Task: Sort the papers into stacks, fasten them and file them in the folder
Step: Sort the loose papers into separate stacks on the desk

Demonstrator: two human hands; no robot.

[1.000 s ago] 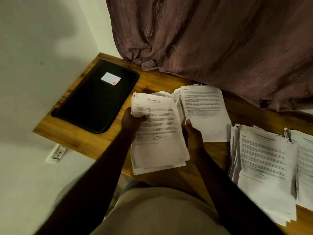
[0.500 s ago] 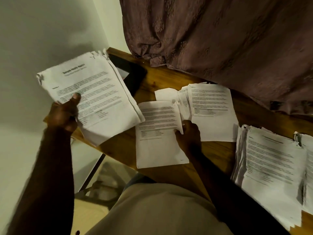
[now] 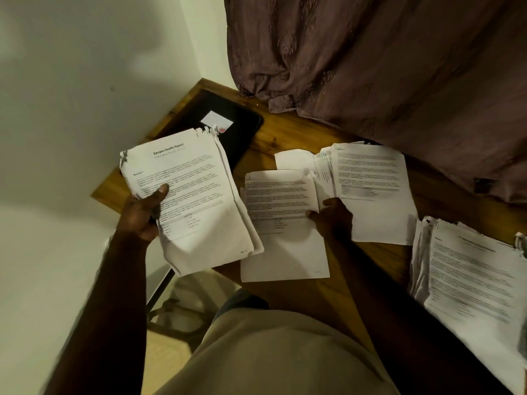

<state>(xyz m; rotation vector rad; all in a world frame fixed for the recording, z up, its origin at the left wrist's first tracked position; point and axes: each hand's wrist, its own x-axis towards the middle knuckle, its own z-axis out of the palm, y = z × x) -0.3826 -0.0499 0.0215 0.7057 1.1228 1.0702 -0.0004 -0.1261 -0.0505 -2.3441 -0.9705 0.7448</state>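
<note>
Two hands split the work: my left hand, nearer the black folder at far left, grips a torn-cornered bundle lengthwise on its near side, thumb on top, while my right hand pinches a loose sheet lying on the table.

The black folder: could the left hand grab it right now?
Probably not: the left hand grips a bundle of papers, which hides part of the black folder.
</note>
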